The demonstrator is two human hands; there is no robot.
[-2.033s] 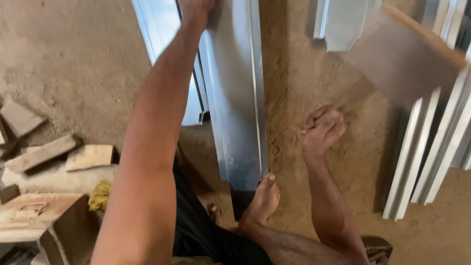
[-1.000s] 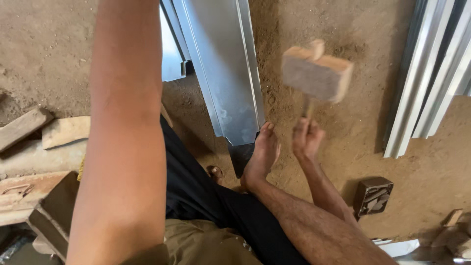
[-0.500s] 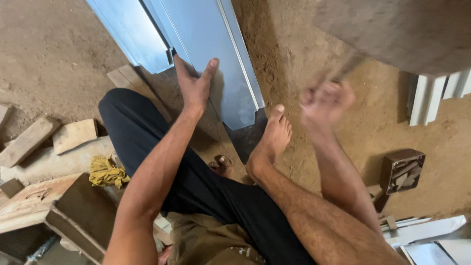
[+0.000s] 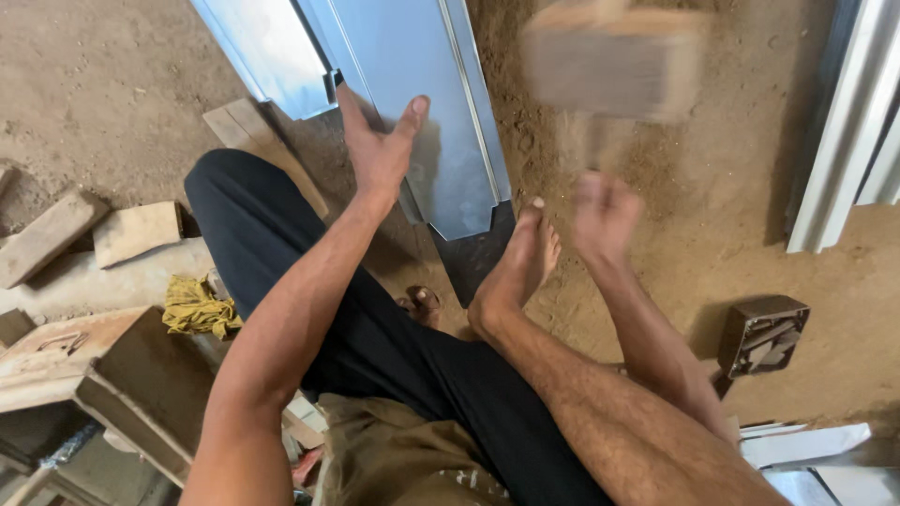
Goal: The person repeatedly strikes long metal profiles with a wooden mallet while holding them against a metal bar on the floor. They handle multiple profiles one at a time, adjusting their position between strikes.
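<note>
While the left hand (image 4: pixel 380 155) lies flat, fingers spread, on the folded metal sheet (image 4: pixel 427 103) at upper centre | right hand (image 4: pixel 605 211) clenched round blurred wooden mallet (image 4: pixel 614 61), arm raised | bare foot (image 4: pixel 525 262) touching sheet's end.

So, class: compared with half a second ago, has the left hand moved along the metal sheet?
No. The left hand stays pressed flat near the metal sheet's cut end, by the foot.
</note>
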